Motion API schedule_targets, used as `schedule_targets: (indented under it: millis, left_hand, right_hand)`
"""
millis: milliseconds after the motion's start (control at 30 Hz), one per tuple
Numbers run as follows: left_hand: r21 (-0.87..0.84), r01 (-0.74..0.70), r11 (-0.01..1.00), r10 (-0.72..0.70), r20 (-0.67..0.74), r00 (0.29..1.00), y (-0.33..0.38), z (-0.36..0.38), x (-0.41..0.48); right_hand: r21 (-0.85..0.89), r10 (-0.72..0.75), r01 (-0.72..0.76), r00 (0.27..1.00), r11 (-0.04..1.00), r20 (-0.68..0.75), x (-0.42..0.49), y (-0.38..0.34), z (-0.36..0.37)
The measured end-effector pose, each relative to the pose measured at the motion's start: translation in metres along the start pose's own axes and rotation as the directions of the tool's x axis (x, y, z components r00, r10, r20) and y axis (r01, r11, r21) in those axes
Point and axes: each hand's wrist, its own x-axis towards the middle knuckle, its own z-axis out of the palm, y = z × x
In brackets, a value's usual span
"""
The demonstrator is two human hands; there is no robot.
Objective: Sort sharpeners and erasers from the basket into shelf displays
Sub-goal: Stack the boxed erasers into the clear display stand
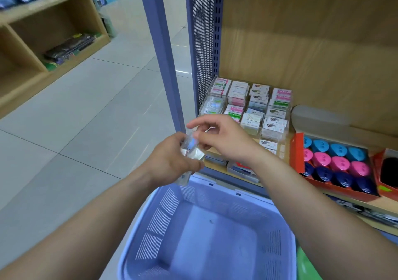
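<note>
Shelf (pixel 312 53) ahead: left hand (pixel 168 161), right hand (pixel 224 139) grip packets (pixel 192 148) (perhaps erasers)

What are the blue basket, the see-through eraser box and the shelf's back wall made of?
Basket: matte plastic, likely, moulded with slotted walls. Eraser box: clear glossy plastic, perhaps acrylic; you see through it. Back wall: wood-look board, pale grain showing; real wood or laminate, cannot tell.

1. Your basket (pixel 159 221) is smooth, matt plastic.
2. The packet (pixel 192 148) in your left hand (pixel 170 161) wears glossy clear film.
3. The shelf back (pixel 312 42) looks like matt wood grain and its side panel (pixel 204 42) like perforated painted metal.
4. The sharpeners (pixel 338 163) are shiny plastic in a cardboard box (pixel 296 152).
5. The floor tiles (pixel 97 107) are glossy.
</note>
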Motion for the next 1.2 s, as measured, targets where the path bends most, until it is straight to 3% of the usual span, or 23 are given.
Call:
schedule_targets:
  millis: [233, 433, 533, 600, 700, 867, 1033, 1100, 1200]
  left_hand:
    - [-0.064, -0.065, 0.996, 0.066, 0.017, 0.998, 0.005, 0.005, -0.004]
    - [-0.081, 0.006, 0.997, -0.008, -0.033, 0.999, -0.001, 0.003, 0.004]
    - [-0.079, 0.058, 0.995, -0.064, -0.081, 0.995, -0.008, -0.003, 0.012]
    - [-0.095, 0.073, 0.993, -0.082, -0.095, 0.992, -0.012, -0.008, 0.018]
    - [-0.137, 0.089, 0.987, -0.104, -0.106, 0.989, -0.016, -0.014, 0.025]
    - [-0.203, 0.116, 0.972, -0.144, -0.129, 0.981, -0.022, -0.017, 0.035]
    - [-0.253, 0.139, 0.957, -0.174, -0.121, 0.977, -0.028, -0.018, 0.039]
    - [-0.251, 0.13, 0.959, -0.165, -0.123, 0.979, -0.029, -0.019, 0.04]
    - [-0.239, 0.11, 0.965, -0.143, -0.127, 0.982, -0.029, -0.019, 0.04]
  right_hand:
    - [0.057, 0.047, -0.041, 0.992, 0.998, -0.116, -0.018, 0.002, -0.014]
    - [0.144, 0.137, -0.112, 0.973, 0.983, -0.183, -0.014, 0.017, -0.034]
    - [0.033, 0.19, -0.188, 0.94, 0.982, -0.284, 0.002, 0.041, -0.046]
    - [-0.113, 0.179, -0.235, 0.913, 0.965, -0.367, 0.019, 0.06, -0.052]
    - [-0.2, 0.146, -0.252, 0.891, 0.947, -0.429, 0.05, 0.085, -0.053]
    - [-0.416, 0.074, -0.215, 0.942, 0.884, -0.328, 0.098, 0.117, -0.033]
    - [-0.716, 0.067, -0.19, 0.978, 0.672, -0.197, 0.114, 0.136, -0.025]
    - [-0.777, 0.079, -0.164, 0.986, 0.607, -0.146, 0.115, 0.137, -0.025]
    - [-0.782, 0.105, -0.156, 0.988, 0.603, -0.115, 0.109, 0.132, -0.028]
